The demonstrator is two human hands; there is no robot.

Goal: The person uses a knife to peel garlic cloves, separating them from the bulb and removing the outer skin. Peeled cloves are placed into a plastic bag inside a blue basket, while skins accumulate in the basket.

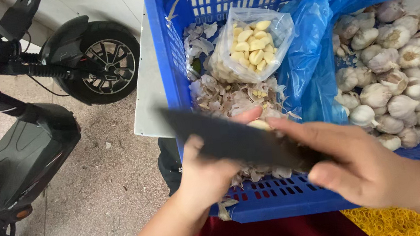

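Hands, left [208, 173] & right [352, 163], grip flat dark blade [238, 140] over papery garlic skins [229, 100].

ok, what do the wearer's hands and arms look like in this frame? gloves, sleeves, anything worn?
Both are bare. The left hand and right hand have no gloves, and no rings, watch or bands show. Both forearms are uncovered up to the frame edge, so no sleeves are in view. Below the arms, a dark red garment shows at the bottom of the picture. Nails look short and unpainted where visible.

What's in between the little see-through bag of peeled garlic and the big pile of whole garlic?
In the head view, a crumpled blue plastic bag lies between them.
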